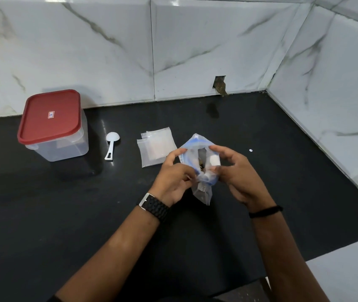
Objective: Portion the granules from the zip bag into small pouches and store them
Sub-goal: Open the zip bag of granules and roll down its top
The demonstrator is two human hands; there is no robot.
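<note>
A clear zip bag (202,192) with a blue zip strip stands upright at the middle of the black counter, its mouth pulled apart; dark granules show inside. My left hand (173,179) pinches the bag's left rim and my right hand (237,173) grips its right rim. A stack of small clear pouches (156,147) lies flat just behind my left hand. Left of the pouches rests a white plastic scoop (111,147), bowl toward the wall. A clear storage box with a red lid (52,125) stands shut at the far left.
White marble-patterned wall tiles enclose the black counter (64,203) at the back and right. A hole (220,85) is cut in the back tile near the corner. A tiny white disc (250,150) lies right of the bag.
</note>
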